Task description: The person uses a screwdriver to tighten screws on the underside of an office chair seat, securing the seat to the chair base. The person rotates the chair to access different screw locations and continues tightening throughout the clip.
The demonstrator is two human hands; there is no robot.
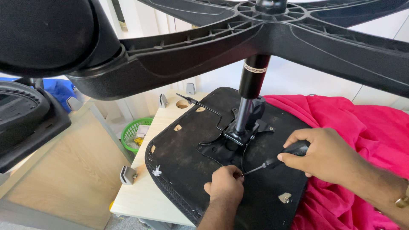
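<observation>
An office chair lies upside down, its black seat underside (187,149) facing up on a pale table (140,187). The gas cylinder (251,85) rises from the metal seat plate (240,136) to the black star base (264,38) overhead. My right hand (324,155) grips a black-handled screwdriver (277,159), with the tip angled down to the left onto the seat. My left hand (226,185) rests on the seat with its fingertips pinched at the screwdriver tip, near the edge of the plate.
A pink cloth (362,136) lies under and to the right of the seat. A green basket (136,132) stands on the floor beyond the table. A black caster wheel (42,34) looms at the upper left. A thin black lever (204,106) sticks out from the plate.
</observation>
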